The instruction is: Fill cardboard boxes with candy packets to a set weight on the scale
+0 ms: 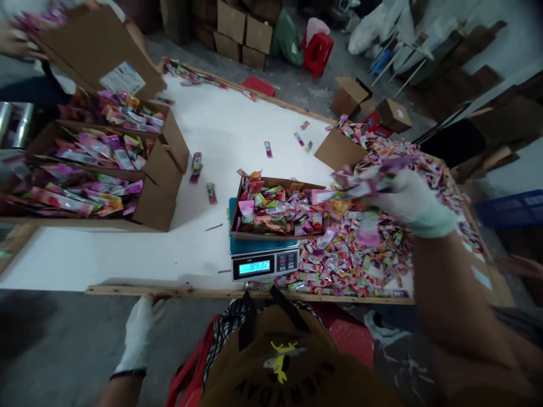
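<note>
Logging first the right hand (407, 203), white-gloved with a pale green cuff: its fingers are curled and pressed together around a loose bunch of foil packets (368, 229), held above a large heap of loose packets (352, 260) and just beside the right end of a shallow cardboard tray (275, 182). Work in hand, as the pose reads: packets held up between heap and tray. The left hand (138, 333), also gloved, sits at the wooden front edge (169, 291) of the table, its fingers against that edge; whether they pinch it cannot be told. The tray, heaped with mixed packets, stands on a digital bench scale (265, 264) with a lit display, its digits too blurred to certify. Scattered single packets (267, 149) lie on the white tabletop (220, 130). To the left stand two open cartons (159, 192) packed with packets, and a co-worker's hand (17, 42) holds packets beyond a raised carton flap (97, 51). Farther off, stacked cardboard boxes (241, 34) and a red plastic stool (318, 51) stand on the floor past the table.
</note>
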### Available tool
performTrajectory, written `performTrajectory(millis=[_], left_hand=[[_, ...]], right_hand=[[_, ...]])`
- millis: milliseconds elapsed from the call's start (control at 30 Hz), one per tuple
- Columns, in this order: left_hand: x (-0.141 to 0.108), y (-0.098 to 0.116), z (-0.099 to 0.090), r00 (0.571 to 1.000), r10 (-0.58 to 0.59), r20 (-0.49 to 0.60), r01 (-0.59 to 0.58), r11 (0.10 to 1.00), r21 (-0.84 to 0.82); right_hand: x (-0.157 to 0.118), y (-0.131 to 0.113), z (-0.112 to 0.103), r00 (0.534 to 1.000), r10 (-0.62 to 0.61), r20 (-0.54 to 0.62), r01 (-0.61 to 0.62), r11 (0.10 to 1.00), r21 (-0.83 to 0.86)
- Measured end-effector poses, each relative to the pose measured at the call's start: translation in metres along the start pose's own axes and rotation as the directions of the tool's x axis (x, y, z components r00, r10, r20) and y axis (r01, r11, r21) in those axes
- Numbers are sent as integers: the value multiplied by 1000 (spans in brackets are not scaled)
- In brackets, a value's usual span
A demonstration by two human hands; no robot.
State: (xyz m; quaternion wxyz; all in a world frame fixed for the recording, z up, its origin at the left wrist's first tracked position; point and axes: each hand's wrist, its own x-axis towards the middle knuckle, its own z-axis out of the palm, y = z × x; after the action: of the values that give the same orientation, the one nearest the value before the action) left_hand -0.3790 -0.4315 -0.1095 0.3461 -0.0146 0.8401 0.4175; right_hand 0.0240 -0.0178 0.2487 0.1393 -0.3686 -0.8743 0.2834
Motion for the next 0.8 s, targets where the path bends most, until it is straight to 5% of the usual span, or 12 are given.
performTrajectory(millis=[133, 267, 433, 600, 800], left_hand=[[-1, 1, 12, 994, 80, -79, -64, 980, 189], [7, 23, 26, 958, 284, -36, -248, 886, 393], [14, 58, 48, 943, 330, 43, -322, 870, 373], [16, 72, 68, 926, 363, 104, -376, 852, 364], [11, 60, 68, 939, 314, 143, -345, 842, 416]], right_hand=[[-55, 58, -43, 995, 74, -74, -84, 986, -147], [-74, 94, -41, 996, 14, -88, -51, 905, -423], [-43, 42, 8, 996, 47, -75, -68, 950, -305], [5, -25, 59, 992, 60, 112, 5, 863, -506], [39, -41, 100, 865, 367, 342, -37, 727, -686]])
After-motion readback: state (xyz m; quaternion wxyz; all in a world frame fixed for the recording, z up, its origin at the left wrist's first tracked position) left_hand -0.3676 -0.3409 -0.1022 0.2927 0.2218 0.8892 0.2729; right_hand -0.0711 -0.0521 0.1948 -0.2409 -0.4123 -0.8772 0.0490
